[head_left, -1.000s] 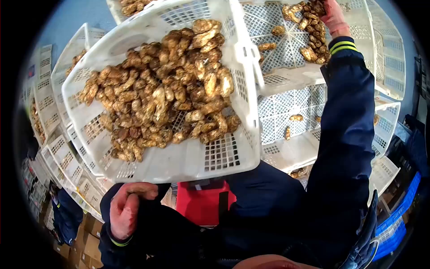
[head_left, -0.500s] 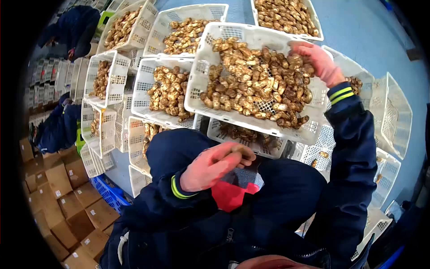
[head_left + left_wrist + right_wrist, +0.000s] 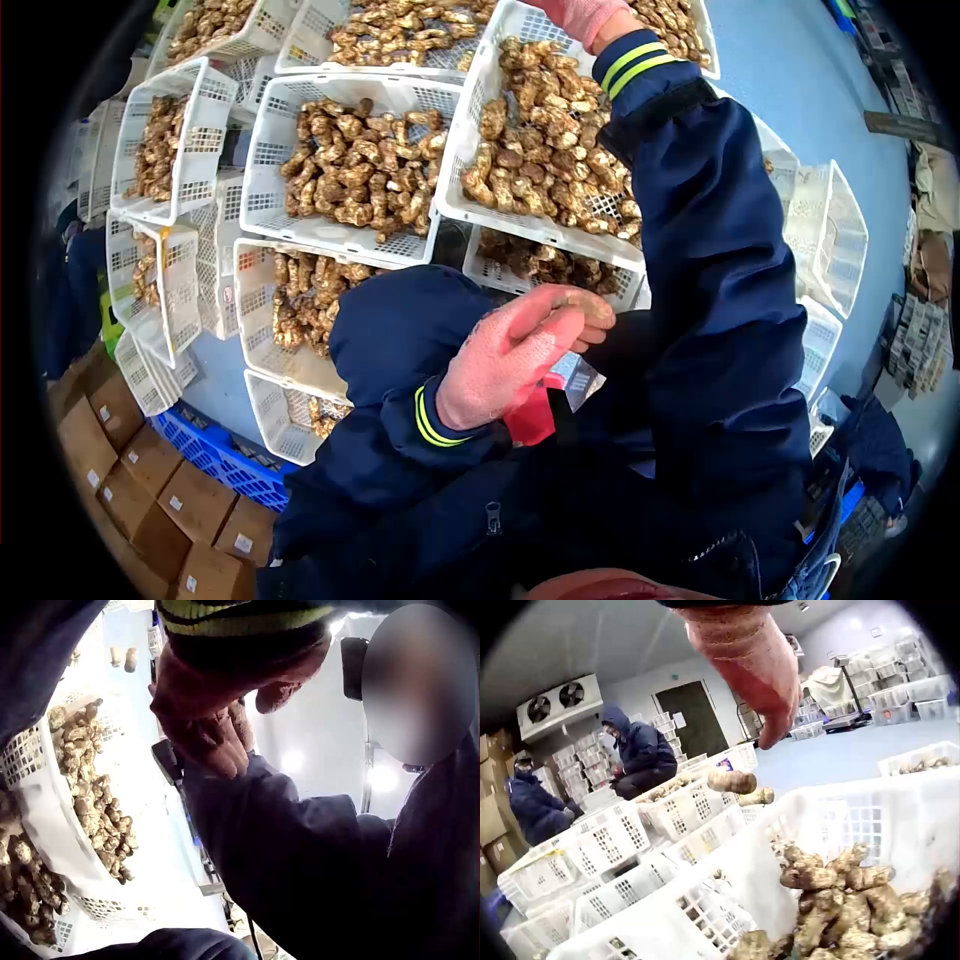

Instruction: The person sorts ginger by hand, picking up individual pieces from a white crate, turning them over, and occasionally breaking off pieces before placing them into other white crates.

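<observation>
In the head view, the top edge cuts off part of the right grip [image 3: 585, 17], and the right sleeve [image 3: 715, 220] hides part of 1 crate [image 3: 462, 207] of mushrooms [image 3: 545, 145].

Blue floor [image 3: 800, 95] | white perforated crates [image 3: 330, 243] on it, close together | blue crate [image 3: 222, 462] at left

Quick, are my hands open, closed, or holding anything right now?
Left hand: open, fingers loosely curled, nothing visible in its grip.
Right hand: can't tell; its fingers are mostly hidden.
</observation>
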